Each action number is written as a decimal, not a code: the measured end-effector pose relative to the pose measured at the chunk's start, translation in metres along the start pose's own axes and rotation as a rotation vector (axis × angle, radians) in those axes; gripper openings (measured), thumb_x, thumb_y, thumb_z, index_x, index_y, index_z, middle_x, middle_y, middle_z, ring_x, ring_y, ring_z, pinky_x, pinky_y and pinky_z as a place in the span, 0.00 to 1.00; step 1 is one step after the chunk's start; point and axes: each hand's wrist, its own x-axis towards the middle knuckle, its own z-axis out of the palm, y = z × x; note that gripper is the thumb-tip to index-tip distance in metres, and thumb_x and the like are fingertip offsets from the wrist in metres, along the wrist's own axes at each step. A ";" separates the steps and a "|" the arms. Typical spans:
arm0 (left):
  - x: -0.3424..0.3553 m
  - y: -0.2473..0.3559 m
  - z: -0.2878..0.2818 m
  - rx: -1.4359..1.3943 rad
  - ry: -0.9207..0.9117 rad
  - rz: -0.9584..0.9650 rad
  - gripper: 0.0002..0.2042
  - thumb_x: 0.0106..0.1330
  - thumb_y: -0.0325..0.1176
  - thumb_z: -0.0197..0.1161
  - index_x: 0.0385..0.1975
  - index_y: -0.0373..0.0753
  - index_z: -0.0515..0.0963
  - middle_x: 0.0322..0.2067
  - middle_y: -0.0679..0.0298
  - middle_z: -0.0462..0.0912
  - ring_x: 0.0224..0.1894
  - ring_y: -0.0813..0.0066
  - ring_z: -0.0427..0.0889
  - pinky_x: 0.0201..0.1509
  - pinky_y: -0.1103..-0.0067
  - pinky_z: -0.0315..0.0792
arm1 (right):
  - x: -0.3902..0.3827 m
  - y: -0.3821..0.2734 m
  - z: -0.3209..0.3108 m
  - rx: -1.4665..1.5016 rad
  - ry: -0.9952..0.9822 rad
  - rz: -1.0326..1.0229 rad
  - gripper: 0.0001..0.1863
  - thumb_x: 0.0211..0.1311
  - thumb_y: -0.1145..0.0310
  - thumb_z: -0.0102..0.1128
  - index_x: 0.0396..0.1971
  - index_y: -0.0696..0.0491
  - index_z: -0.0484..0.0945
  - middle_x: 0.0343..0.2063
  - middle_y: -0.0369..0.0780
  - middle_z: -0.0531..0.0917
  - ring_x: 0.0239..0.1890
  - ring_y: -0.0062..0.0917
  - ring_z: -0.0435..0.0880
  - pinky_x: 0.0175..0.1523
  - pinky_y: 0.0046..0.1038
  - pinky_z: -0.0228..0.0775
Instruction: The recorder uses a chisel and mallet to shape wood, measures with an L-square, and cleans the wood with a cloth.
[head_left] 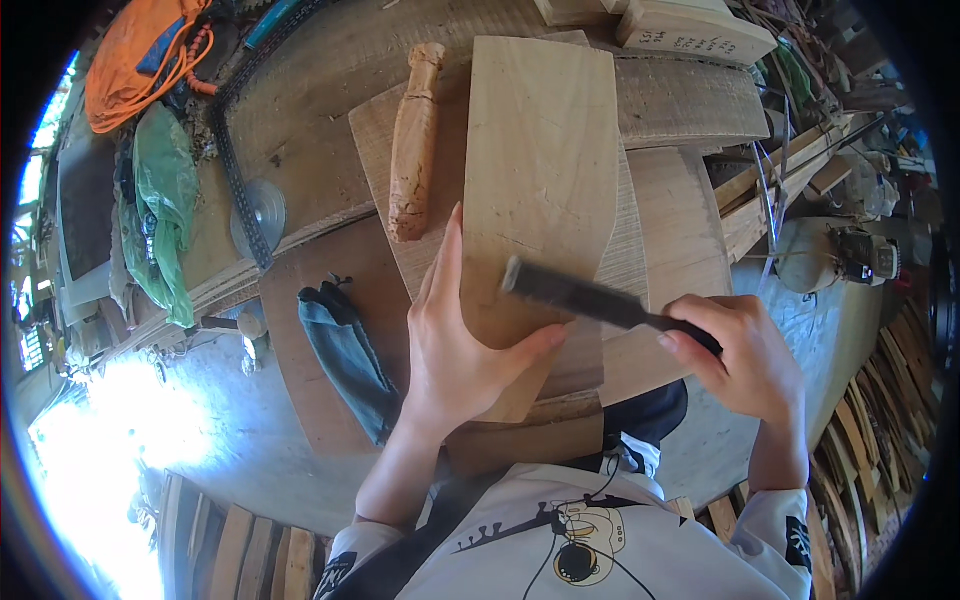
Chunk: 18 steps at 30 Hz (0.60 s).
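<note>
A pale wooden board [542, 150], narrowing at its near end, lies over other boards on the bench. My left hand [450, 345] grips it near that end, fingers along its left edge and thumb stretched across to the right one. In my right hand [745, 345] is the handle of a wide chisel [575, 293]. Its dark flat blade slants left over the board, with the bright cutting edge just right of my left fingers. Whether that edge touches the wood I cannot tell. Left of the board rests a worn, club-shaped wooden mallet [415, 150].
A teal cloth pouch [345, 360] lies left of my left forearm. Further left are a green plastic bag [163, 210], an orange bag [140, 60] and a clear disc [260, 215]. Marked wood blocks [695, 30] sit at the far right, and a small machine [850, 255] stands beyond the bench.
</note>
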 end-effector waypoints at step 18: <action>0.001 0.000 0.000 -0.044 -0.013 -0.019 0.58 0.50 0.43 0.86 0.78 0.26 0.55 0.68 0.38 0.73 0.69 0.45 0.77 0.73 0.61 0.72 | 0.009 0.007 0.001 -0.189 -0.051 0.157 0.13 0.78 0.64 0.57 0.35 0.58 0.74 0.20 0.52 0.77 0.26 0.54 0.79 0.32 0.47 0.65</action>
